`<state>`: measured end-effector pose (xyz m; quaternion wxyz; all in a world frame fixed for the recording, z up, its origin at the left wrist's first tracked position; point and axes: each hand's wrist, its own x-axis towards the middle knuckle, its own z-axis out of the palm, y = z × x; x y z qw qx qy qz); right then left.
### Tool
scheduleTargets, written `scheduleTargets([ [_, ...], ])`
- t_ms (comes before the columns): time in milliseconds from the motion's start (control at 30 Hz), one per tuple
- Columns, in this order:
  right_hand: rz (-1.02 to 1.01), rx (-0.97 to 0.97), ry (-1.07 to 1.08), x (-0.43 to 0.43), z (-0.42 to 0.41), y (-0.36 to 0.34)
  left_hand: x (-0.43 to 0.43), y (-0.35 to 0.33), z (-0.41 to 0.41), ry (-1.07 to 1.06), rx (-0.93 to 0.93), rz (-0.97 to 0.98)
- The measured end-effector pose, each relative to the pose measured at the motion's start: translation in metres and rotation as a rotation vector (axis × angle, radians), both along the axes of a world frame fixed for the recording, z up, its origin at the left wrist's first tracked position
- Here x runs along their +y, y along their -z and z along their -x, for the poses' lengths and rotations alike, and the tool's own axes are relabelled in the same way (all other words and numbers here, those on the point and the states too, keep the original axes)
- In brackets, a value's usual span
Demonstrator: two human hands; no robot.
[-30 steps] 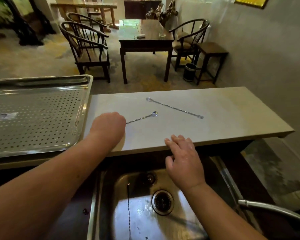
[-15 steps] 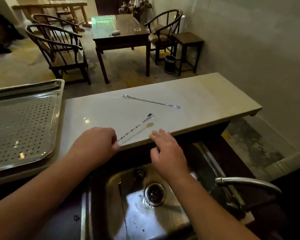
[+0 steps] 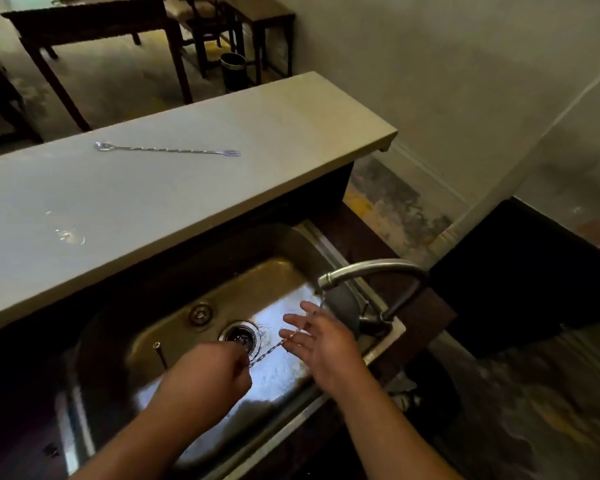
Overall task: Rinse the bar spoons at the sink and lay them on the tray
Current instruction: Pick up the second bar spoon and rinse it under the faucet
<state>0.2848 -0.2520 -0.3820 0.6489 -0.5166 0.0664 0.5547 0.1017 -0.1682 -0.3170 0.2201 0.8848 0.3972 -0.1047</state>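
Observation:
My left hand (image 3: 210, 374) is closed on the handle of a twisted bar spoon (image 3: 266, 350) and holds it low over the steel sink (image 3: 174, 327), near the drain (image 3: 240, 335). Its far end reaches the fingers of my right hand (image 3: 321, 341), which is spread open under the faucet spout (image 3: 368, 268) and touches the spoon. A second, longer bar spoon (image 3: 167, 150) lies flat on the pale counter (image 3: 153, 202), behind the sink. The tray is out of view.
The faucet arches over the sink's right side. A screw-like pin (image 3: 160, 353) stands in the basin at left. Water spots (image 3: 66, 233) mark the counter. Beyond it are a dark wooden table (image 3: 94, 26), stools and a small bin (image 3: 233, 69).
My left hand has lifted the shorter spoon off the counter and brought it down into the sink. My right hand moved under the faucet. The view has swung right, and the tray has left the frame.

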Motion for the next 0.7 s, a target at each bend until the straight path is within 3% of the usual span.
scheduleTargets([
  [133,0.069,-0.104,-0.004,0.005,-0.006,0.008,-0.003,0.009,-0.008,-0.023,-0.025,-0.013],
  [700,0.02,-0.093,0.027,0.007,-0.006,-0.007,0.02,0.02,-0.016,0.022,-0.074,-0.132],
])
